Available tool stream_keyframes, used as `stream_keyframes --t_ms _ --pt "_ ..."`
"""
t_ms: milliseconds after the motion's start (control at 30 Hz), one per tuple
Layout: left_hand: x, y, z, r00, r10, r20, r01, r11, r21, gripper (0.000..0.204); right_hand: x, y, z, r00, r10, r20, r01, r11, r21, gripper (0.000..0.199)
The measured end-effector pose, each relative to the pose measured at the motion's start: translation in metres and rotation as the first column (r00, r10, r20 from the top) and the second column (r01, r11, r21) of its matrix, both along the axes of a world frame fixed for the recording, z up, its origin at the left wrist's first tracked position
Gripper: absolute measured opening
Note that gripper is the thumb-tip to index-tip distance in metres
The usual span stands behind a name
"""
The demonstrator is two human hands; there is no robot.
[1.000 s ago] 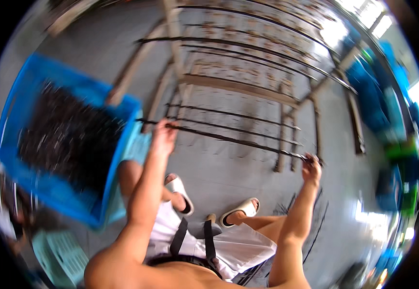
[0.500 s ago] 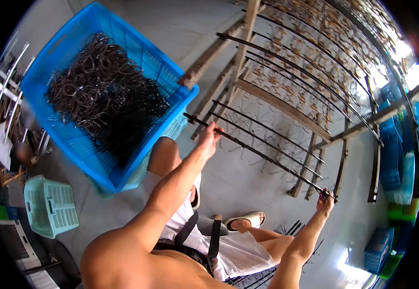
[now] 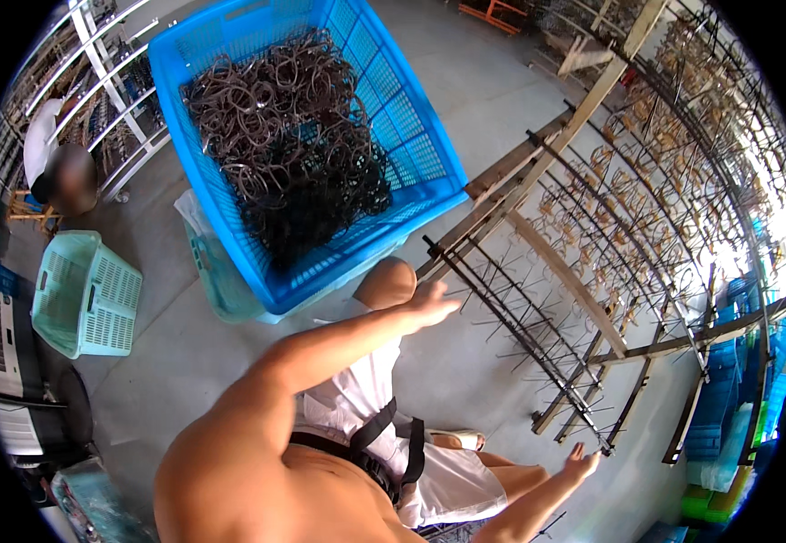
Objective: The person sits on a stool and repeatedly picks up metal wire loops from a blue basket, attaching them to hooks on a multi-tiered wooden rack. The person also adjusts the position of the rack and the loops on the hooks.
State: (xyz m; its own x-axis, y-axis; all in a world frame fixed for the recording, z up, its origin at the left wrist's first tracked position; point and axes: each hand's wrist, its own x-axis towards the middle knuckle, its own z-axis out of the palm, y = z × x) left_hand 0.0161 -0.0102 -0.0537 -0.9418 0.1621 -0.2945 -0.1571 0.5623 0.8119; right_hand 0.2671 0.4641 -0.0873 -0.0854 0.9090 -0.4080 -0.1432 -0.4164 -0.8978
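Note:
My left hand (image 3: 434,304) hangs beside the left end of a dark hooked rod (image 3: 518,337), fingers spread and holding nothing. Just short of the rod's right end is my right hand (image 3: 580,464), its fingers also apart. The rod lies across a wooden rack (image 3: 570,288), near other rods that bear thin pins. Farther up, the rack carries several rods hung with amber and brown curved pieces (image 3: 606,213). Left of it stands a big blue plastic basket (image 3: 266,285) with a heap of dark brown, ring-like pieces (image 3: 271,100) inside.
A pale green basket (image 3: 108,303) stands on the floor at left. Beyond it a person (image 3: 45,149) sits by a white metal rack (image 3: 108,81). Blue crates (image 3: 714,389) are stacked at right. Dark rods lie at my feet.
Both hands have let go of the rod, which now rests on the rack. The view has shifted, so the blue basket and the rack appear farther right.

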Motion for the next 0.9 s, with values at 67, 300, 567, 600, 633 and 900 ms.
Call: stream_keyframes --t_ms 67,300,567,600,633,900 --pt "-0.009 -0.061 0.059 0.981 -0.159 -0.108 0.183 0.945 0.271 0.046 -0.014 -0.086 0.020 0.976 0.126 0.175 -0.187 0.898 0.397 0.026" --pt "-0.085 -0.426 0.198 0.334 0.358 -0.872 -0.942 0.106 -0.317 0.081 -0.160 -0.507 0.081 0.275 0.745 0.608 -0.641 -0.329 0.693 0.047" --pt "-0.171 -0.670 0.142 0.381 0.686 -0.619 -0.835 0.543 0.089 0.042 -0.193 -0.593 0.093 0.074 0.485 0.872 -0.497 -0.740 0.454 0.052" --pt "-0.175 -0.634 0.123 0.338 0.801 -0.495 -0.753 0.546 0.369 0.035 -0.196 -0.598 0.078 0.050 0.433 0.900 -0.547 -0.742 0.388 0.048" --pt "-0.177 -0.592 0.129 0.420 0.819 -0.392 -0.691 0.568 0.447 0.029 -0.202 -0.600 0.067 0.011 0.380 0.925 -0.580 -0.751 0.316 0.048" --pt "-0.084 -0.418 0.209 0.261 0.669 -0.696 -0.753 0.592 0.287 0.039 -0.222 -0.582 -0.021 -0.121 0.304 0.945 -0.430 -0.874 0.226 0.059"
